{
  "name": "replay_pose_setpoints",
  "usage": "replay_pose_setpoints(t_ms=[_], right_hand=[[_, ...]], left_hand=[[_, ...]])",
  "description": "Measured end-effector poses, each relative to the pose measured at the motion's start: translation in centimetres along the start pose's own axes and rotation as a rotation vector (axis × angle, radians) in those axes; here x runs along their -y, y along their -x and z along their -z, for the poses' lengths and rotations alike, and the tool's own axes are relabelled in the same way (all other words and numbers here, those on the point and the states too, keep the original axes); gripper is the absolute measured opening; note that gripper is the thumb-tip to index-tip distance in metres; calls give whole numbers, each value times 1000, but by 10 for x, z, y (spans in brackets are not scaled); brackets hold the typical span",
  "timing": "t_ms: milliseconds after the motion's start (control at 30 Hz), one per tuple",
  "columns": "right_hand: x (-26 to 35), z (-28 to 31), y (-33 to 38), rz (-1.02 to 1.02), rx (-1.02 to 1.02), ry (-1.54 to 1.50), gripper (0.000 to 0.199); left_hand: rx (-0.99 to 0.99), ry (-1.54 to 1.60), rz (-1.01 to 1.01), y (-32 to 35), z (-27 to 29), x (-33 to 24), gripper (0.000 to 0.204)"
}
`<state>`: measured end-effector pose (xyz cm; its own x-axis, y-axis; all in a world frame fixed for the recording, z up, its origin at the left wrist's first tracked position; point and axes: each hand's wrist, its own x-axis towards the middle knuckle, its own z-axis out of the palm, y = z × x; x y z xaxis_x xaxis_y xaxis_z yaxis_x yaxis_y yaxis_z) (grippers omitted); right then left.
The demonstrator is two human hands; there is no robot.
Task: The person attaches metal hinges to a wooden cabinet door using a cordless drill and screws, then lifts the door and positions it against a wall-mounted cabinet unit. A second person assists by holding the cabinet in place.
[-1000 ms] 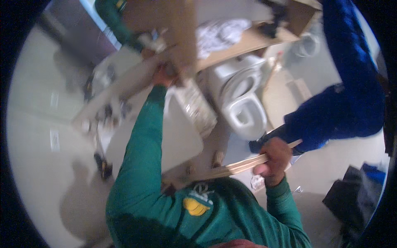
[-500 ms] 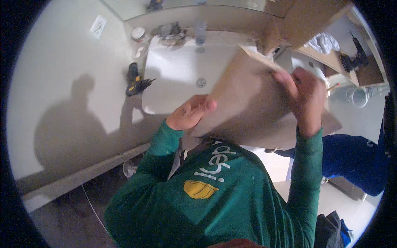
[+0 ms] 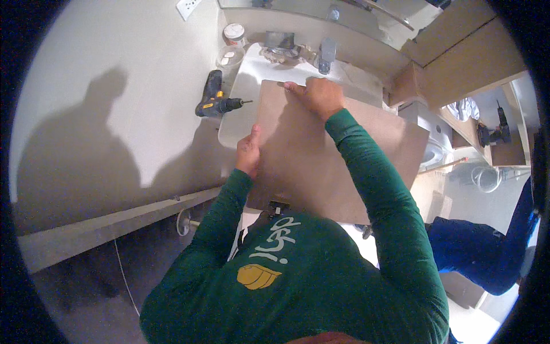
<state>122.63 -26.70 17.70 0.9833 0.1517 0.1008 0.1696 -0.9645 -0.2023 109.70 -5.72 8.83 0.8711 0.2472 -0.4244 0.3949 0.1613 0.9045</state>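
A flat, rectangular brown wooden panel (image 3: 321,155) lies in front of my body, over much of the white sink (image 3: 243,109). My left hand (image 3: 248,152) is closed on its left edge, thumb lying along the near face. Over the far edge, close to the far left corner, my right hand (image 3: 322,96) is closed, and its fingertips are hidden behind the panel. A small dark metal fitting, perhaps a hinge (image 3: 279,205), shows at the panel's near edge by my shirt. Left of the sink lies a black and yellow cordless drill (image 3: 216,98), its bit pointing right.
A white tub (image 3: 234,33), a clear container (image 3: 230,56) and a faucet (image 3: 327,55) stand around the sink. Wooden shelving on the right holds a second drill (image 3: 495,132) and a white cloth (image 3: 463,109). A person in dark blue (image 3: 470,246) is at the right.
The panel has swung left and now lies flatter to my view, covering more of the sink. My right hand has moved left along its far edge; my left hand still grips the left edge.
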Motion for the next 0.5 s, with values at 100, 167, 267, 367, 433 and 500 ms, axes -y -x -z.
replay_pose_setpoints(t_ms=[100, 167, 267, 367, 433, 500], right_hand=[[-5, -23, 5, -11, 91, 0, 84], [-17, -34, 10, -2, 84, -22, 76], [-55, -37, 41, 51, -106, -104, 63], [-108, -4, 99, -77, -365, -210, 54], [-163, 22, 155, -248, -303, -47, 67], [-229, 2, 229, -492, -432, 10, 71]], left_hand=[[58, -77, 44, -27, 16, 38, 68], [67, -317, 15, -28, 10, 23, 69], [11, -343, 36, -41, 6, 35, 72], [-26, -243, 137, -53, 12, 41, 80], [-8, -248, 185, -64, 20, 43, 90], [20, -279, 214, -83, 22, 39, 100]])
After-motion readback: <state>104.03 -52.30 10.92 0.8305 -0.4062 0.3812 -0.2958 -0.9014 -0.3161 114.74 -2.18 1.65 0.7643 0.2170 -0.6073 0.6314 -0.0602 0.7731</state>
